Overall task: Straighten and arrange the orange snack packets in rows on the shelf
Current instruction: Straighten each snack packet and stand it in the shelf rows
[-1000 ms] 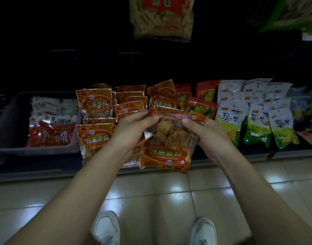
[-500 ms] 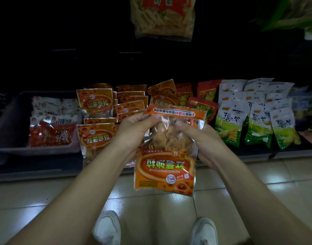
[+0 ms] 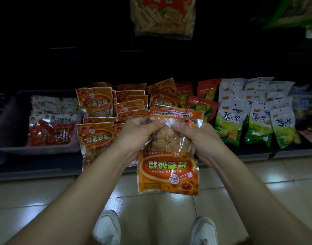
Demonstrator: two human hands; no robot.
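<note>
An orange snack packet (image 3: pixel 167 172) hangs upside down in front of the low shelf, its clear window showing round crisps. My left hand (image 3: pixel 137 133) pinches its upper left part and my right hand (image 3: pixel 199 137) pinches its upper right part, thumbs on the clear film. Behind my hands, several more orange packets (image 3: pixel 95 103) stand and lean in loose rows on the shelf (image 3: pixel 36 172), some tilted.
A grey tray (image 3: pixel 8 121) of red and white packets sits at the left. Red packets (image 3: pixel 203 105) and green-and-white packets (image 3: pixel 258 121) fill the shelf to the right. A large bag (image 3: pixel 162 16) hangs above. My white shoes (image 3: pixel 107 227) stand on the tiled floor.
The packet, first held low and near flat against the shelf front, has been lifted and swung toward me; it now hangs fully upside down with its printed face visible.
</note>
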